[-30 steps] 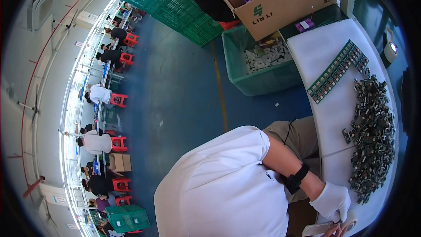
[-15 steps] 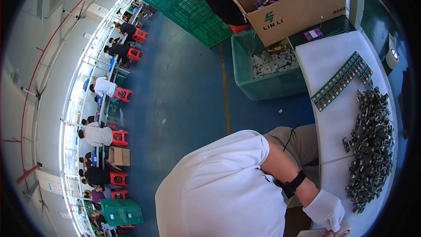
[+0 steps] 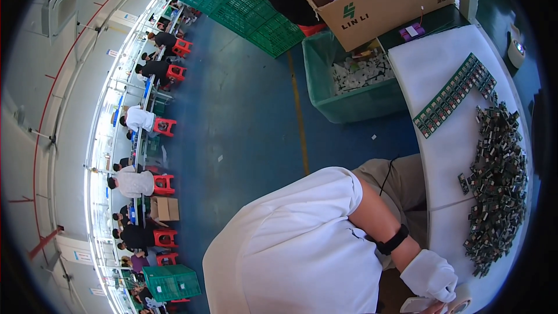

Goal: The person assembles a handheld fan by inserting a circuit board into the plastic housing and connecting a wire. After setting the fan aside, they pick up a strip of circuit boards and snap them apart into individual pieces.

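small boards (image 3: 497, 197) lie already loose, heaped at right; a farther green panel (image 3: 449, 102) looks still joined. near, the gloved left hand (image 3: 431, 274) curls its fingers beside a pale roll (image 3: 463, 298); how open the right hand (image 3: 437, 309) is, or what either grips, i cannot tell.

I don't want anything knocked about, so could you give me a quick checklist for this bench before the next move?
1. Gloved hand in view: ok.
2. Its hold on the pale round item: cannot tell, the contact is mostly hidden.
3. Gloved hand clear of the heap of small circuit boards: ok, there is a gap.
4. Green board strips lying on the white work surface: ok.
5. Floor free of litter: not ok, a small white scrap lies there.
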Motion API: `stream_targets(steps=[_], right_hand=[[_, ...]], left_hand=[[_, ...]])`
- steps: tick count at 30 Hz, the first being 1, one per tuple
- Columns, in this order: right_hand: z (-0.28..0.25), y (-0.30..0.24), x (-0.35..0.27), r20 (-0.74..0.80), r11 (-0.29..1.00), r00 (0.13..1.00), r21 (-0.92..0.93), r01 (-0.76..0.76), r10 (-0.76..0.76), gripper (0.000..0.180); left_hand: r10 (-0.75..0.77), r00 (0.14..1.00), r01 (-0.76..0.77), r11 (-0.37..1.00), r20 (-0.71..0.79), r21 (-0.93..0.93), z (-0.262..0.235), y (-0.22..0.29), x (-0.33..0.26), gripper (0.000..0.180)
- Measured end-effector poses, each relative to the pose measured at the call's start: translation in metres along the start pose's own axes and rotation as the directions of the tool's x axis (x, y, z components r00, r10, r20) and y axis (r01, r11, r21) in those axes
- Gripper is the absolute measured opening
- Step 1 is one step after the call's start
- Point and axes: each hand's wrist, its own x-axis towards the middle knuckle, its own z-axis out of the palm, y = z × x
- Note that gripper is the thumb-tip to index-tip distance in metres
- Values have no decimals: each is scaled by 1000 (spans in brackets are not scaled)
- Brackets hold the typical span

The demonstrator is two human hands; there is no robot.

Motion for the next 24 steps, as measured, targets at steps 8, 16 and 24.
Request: stream_targets(steps=[8,16,24], right_hand=[[0,2,3,22,991,999,-126,50,-48,30],[-20,10,44,84,936,942,-116,333,-325,54],[-40,0,93,586,881,796,-284,378,-152,69]], left_hand=[[-81,991,81,997,108,-2,-1,0,4,13],[75,971,-105,987,226,121,-10,7,17,15],[167,984,-177,854,65,490,-43,-3,44,16]])
